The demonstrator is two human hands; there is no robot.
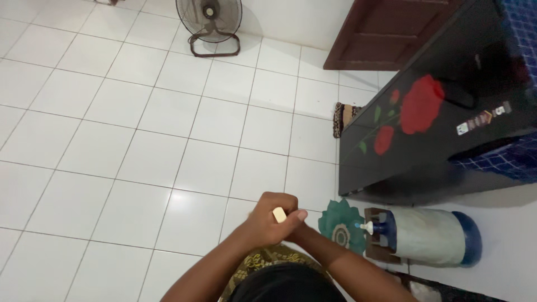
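A fan (209,25) stands far off on the white tiled floor (112,140). The left hand (268,219) is curled over the right hand (296,221), a small pale block (279,214) pinched between them. Further right a water jug (428,236) stands beside a black fridge (442,112); how full the jug is I cannot tell.

Both forearms converge at centre; left hand (272,217) curled over right hand (296,223), fingers closed, wrists touching.
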